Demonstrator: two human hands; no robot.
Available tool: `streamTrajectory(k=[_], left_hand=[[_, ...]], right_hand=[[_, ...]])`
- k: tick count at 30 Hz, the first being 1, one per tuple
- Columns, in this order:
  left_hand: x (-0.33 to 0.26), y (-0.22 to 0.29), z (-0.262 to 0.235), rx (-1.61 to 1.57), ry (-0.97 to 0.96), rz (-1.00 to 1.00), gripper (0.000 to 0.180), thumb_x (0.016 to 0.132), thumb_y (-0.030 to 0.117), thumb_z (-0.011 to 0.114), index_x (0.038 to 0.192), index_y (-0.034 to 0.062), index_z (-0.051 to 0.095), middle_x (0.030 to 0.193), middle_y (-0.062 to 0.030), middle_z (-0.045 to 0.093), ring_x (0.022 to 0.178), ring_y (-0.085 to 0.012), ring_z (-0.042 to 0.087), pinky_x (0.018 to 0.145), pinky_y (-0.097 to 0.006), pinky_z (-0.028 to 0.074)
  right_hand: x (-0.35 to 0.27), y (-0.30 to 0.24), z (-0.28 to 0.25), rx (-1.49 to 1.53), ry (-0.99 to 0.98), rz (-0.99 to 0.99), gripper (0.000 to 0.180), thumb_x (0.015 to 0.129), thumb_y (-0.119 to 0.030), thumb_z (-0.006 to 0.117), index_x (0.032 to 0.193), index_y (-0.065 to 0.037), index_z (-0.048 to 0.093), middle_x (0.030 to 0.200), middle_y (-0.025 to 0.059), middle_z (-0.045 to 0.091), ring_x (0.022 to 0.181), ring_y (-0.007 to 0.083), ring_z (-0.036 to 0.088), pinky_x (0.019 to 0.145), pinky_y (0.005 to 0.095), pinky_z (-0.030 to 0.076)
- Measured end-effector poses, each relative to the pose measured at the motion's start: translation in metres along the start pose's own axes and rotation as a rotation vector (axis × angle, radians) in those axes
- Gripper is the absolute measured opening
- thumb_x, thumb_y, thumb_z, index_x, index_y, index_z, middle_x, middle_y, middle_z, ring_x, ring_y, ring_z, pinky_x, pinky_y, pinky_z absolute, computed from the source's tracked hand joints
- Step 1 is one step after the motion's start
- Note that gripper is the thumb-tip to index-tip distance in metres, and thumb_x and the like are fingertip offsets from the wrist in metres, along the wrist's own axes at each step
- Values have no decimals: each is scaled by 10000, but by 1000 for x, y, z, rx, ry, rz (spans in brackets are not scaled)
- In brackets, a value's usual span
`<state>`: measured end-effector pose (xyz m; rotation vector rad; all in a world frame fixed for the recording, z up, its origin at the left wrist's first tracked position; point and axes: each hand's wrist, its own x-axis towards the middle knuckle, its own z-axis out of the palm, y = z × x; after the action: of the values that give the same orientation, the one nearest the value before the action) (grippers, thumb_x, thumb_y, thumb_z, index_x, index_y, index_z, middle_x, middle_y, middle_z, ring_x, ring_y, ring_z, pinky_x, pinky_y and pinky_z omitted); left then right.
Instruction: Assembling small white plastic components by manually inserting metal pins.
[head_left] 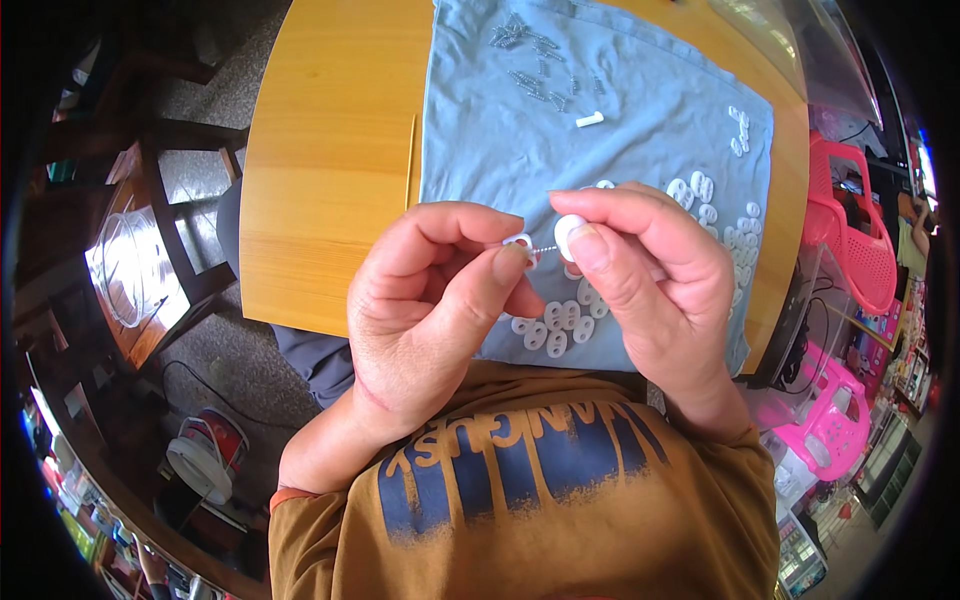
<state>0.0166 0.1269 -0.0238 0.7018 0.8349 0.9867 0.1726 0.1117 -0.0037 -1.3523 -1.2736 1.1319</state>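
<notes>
Assembly underway above blue cloth (600, 130): left hand (430, 310) fingers pinch white ring piece (518, 241), right hand (650, 280) fingers clamp white cap (567, 236); small spring (543, 249) between needs careful alignment.

The fingers (520, 265) are covering most of the small white piece (519, 241) and the thin spring between them. The metal bits (530, 60) on the cloth are showing too small to identify.

Left hand (430, 310) pinches white ring (518, 241); right hand (640, 270) pinches white disc (567, 236); spring (545, 248) between, above grey cloth (620, 120).
</notes>
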Motion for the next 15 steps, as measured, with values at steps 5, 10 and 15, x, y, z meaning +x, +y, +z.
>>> streamTrajectory(k=[5, 10, 15], left_hand=[[1, -3, -1, 13, -3, 7, 113, 826, 18, 556, 932, -10, 528, 788, -78, 587, 624, -143, 574, 574, -249, 485], [0, -6, -3, -3, -48, 25, 132, 832, -4, 546, 962, -20, 527, 808, -76, 590, 664, -126, 582, 612, -232, 493], [-2, -6, -4, 13, -98, 9, 181, 847, -28, 517, 1027, -39, 522, 843, -82, 593, 717, -119, 596, 655, -219, 498]], right_hand=[[1, 2, 2, -113, -10, -97, 156, 794, 1, 592, 949, 11, 601, 762, 80, 599, 656, 130, 568, 578, 230, 446], [6, 4, 0, -332, -49, -339, 163, 781, 13, 601, 943, 10, 599, 753, 79, 603, 590, 134, 569, 530, 237, 450], [1, 4, 4, -143, -12, -215, 153, 793, 23, 587, 945, 12, 578, 758, 71, 604, 615, 108, 584, 552, 221, 464]])
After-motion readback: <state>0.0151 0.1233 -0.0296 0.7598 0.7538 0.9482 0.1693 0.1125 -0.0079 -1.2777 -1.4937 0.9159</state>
